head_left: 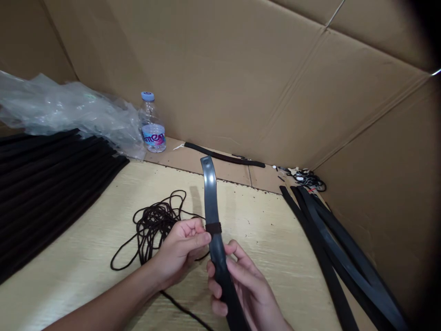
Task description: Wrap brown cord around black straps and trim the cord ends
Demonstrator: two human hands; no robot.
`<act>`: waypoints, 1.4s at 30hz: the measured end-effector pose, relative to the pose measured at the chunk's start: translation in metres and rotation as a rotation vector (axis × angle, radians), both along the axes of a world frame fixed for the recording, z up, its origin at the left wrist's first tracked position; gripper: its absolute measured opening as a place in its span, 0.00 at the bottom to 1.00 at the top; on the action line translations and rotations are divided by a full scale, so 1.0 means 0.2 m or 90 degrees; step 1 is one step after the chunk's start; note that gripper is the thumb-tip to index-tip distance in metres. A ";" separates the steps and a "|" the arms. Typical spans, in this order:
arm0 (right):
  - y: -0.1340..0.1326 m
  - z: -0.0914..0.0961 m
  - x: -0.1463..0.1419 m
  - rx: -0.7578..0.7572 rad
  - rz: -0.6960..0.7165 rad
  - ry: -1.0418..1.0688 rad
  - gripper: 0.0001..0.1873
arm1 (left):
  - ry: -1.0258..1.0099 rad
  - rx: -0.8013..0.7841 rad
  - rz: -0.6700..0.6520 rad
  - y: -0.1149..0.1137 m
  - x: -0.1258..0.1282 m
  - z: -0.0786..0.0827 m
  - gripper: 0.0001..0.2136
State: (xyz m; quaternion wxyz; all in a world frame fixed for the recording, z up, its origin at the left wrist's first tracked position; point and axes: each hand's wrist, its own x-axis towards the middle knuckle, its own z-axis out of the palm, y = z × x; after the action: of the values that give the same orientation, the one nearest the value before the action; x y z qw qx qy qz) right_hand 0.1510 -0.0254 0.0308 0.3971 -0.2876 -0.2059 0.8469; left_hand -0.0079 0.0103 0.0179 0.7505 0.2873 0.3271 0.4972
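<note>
A long, slightly curved black strip (211,195) with a glossy upper end stands tilted upright in front of me. My right hand (250,287) grips its lower part, fingers curled round from behind and thumb along the right edge. Dark brown cord is wound in a narrow band (213,228) round the strip. At the left edge of this band my left hand (186,241) is closed in a pinch on the cord. A loose tangle of the same cord (155,223) lies on the table behind my left hand, and one length runs below my wrist.
Several dark strips (51,184) lie side by side at left, beneath clear plastic bags (69,103). A water bottle (154,126) stands at the back, near a dark wrapped strip (223,154). More black strips (330,248) and small scraps (305,177) lie right. Cardboard walls (206,69) enclose the table.
</note>
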 end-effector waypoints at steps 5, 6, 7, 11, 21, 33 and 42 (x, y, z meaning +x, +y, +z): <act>0.01 -0.01 0.00 0.046 -0.021 -0.153 0.18 | 0.044 0.011 -0.044 -0.02 0.03 -0.02 0.20; 0.01 -0.02 0.01 0.042 -0.018 -0.177 0.19 | 0.051 0.015 -0.052 -0.03 0.03 -0.02 0.21; 0.01 -0.02 0.01 0.038 -0.015 -0.195 0.20 | 0.056 0.020 -0.059 -0.04 0.04 -0.02 0.21; 0.02 -0.01 0.00 0.011 -0.012 -0.241 0.25 | 0.067 0.033 -0.070 -0.06 0.04 0.00 0.22; 0.00 0.03 -0.03 -0.027 -0.044 -0.331 0.35 | 0.120 0.057 -0.103 -0.05 0.04 0.03 0.18; 0.00 0.01 -0.01 0.015 -0.031 -0.408 0.39 | 0.232 0.112 -0.077 -0.06 0.03 0.05 0.17; 0.02 0.02 -0.02 0.013 -0.057 -0.304 0.34 | 0.224 0.094 0.002 -0.05 0.03 0.02 0.17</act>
State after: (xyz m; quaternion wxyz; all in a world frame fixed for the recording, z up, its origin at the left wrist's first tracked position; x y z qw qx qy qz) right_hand 0.1473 -0.0214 0.0338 0.3772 -0.4844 -0.2891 0.7345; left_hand -0.0016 0.0011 0.0218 0.6576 0.4239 0.4165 0.4630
